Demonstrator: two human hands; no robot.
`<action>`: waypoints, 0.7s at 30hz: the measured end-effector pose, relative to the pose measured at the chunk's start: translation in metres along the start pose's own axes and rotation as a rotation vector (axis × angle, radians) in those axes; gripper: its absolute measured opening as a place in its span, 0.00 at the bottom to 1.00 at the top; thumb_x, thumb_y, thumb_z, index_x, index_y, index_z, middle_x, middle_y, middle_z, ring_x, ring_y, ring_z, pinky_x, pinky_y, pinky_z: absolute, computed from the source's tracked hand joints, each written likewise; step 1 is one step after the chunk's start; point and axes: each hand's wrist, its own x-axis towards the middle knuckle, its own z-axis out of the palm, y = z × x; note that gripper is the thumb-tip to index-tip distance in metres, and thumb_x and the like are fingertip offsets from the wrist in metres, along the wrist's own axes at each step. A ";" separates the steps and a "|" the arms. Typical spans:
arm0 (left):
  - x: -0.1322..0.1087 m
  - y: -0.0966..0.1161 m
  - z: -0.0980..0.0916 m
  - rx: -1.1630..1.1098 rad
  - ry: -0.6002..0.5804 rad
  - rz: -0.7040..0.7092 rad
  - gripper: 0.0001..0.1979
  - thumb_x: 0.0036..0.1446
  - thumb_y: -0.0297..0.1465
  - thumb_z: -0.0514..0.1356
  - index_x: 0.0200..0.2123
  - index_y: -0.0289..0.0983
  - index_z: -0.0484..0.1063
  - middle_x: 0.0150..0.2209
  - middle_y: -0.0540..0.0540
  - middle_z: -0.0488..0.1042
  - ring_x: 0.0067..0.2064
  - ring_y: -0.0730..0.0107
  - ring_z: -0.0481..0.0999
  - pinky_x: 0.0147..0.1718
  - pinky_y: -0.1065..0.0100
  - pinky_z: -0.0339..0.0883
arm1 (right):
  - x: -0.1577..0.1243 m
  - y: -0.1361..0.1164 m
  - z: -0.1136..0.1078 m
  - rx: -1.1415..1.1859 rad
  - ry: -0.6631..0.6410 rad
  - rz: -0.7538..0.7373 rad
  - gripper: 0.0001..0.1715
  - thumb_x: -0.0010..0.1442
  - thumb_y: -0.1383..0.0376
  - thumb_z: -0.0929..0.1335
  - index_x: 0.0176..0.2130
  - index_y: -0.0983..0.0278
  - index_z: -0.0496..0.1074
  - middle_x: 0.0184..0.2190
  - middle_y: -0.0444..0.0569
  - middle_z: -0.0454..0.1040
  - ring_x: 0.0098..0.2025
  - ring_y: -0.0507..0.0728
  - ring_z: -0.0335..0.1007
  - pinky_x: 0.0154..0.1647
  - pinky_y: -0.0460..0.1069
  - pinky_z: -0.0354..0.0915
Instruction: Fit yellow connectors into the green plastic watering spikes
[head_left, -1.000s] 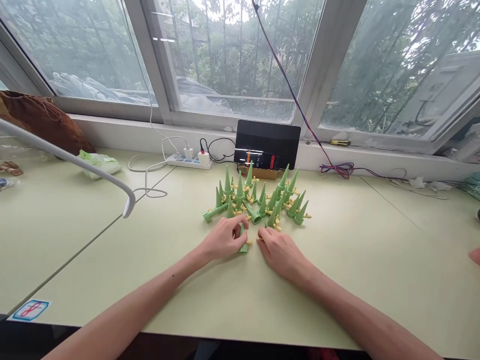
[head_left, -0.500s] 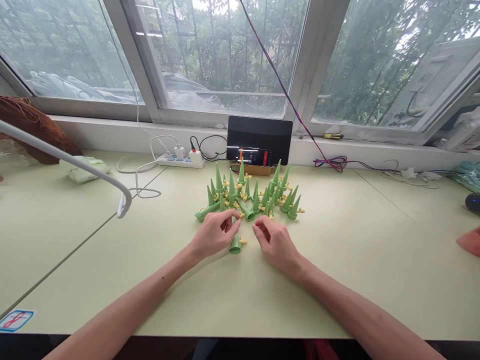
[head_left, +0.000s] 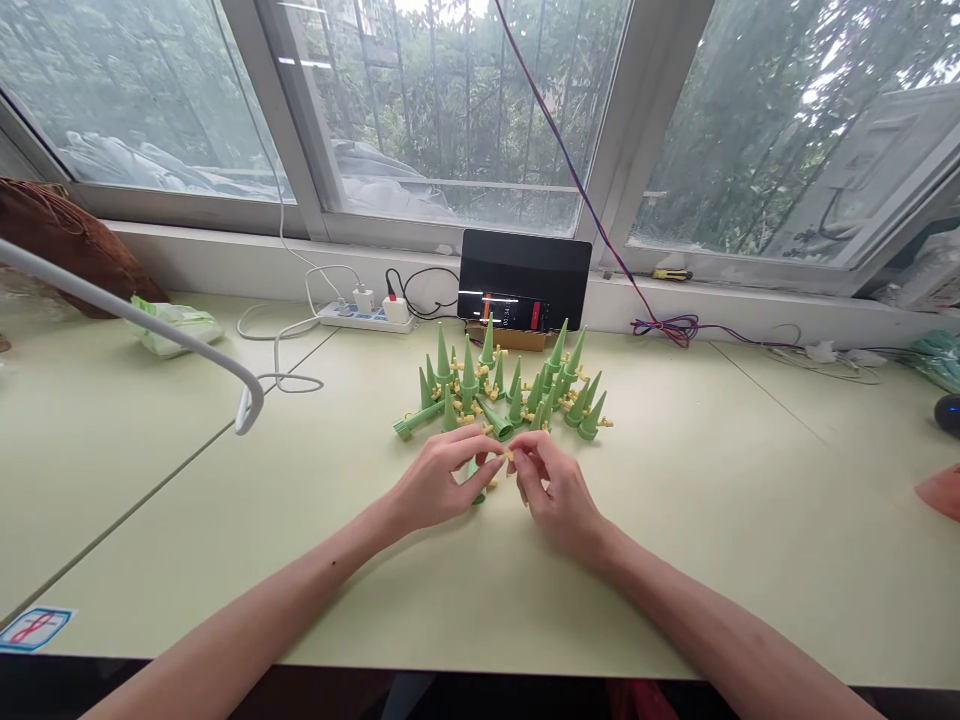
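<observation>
My left hand (head_left: 448, 478) and my right hand (head_left: 559, 485) meet fingertip to fingertip near the middle of the table. Between their pinched fingers is a small yellow piece (head_left: 509, 455), held from both sides. Partly hidden behind my left fingers, a green cone with a yellow stub (head_left: 478, 495) lies on the table. Just beyond the hands stands a cluster of several green cones (head_left: 469, 372) with yellow valve pieces; two cones lie on their sides, one at the left edge (head_left: 417, 421) and one in the middle (head_left: 496, 420).
A dark tablet (head_left: 523, 280) leans behind the cones. To its left is a power strip (head_left: 367, 316) with white cables. A white curved bar (head_left: 150, 320) crosses the left side. Red-blue wires (head_left: 667, 328) lie back right. Part of another person's hand (head_left: 937, 487) shows at the right edge.
Both hands have come together, my left one moving right. The yellow piece, earlier at my left fingertips, is now between both hands. The view has shifted slightly.
</observation>
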 end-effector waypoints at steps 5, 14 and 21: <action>-0.001 -0.001 0.001 -0.053 0.027 -0.003 0.06 0.65 0.27 0.57 0.36 0.37 0.74 0.27 0.51 0.68 0.26 0.76 0.61 0.25 0.72 0.56 | 0.001 -0.001 0.000 -0.007 0.002 0.006 0.08 0.71 0.64 0.59 0.44 0.62 0.64 0.30 0.45 0.70 0.23 0.49 0.64 0.24 0.45 0.61; -0.001 -0.003 0.004 -0.055 0.026 -0.048 0.10 0.68 0.29 0.55 0.34 0.37 0.73 0.27 0.51 0.67 0.26 0.75 0.62 0.26 0.71 0.57 | 0.002 -0.001 0.000 -0.090 0.021 -0.020 0.10 0.69 0.62 0.62 0.43 0.64 0.69 0.32 0.48 0.74 0.28 0.52 0.68 0.30 0.48 0.66; -0.001 -0.001 0.005 -0.060 0.026 -0.077 0.11 0.68 0.30 0.54 0.33 0.37 0.72 0.26 0.51 0.68 0.26 0.75 0.63 0.26 0.71 0.57 | 0.003 0.000 0.000 -0.107 0.026 -0.027 0.11 0.70 0.62 0.61 0.41 0.64 0.69 0.29 0.47 0.73 0.29 0.53 0.68 0.31 0.48 0.66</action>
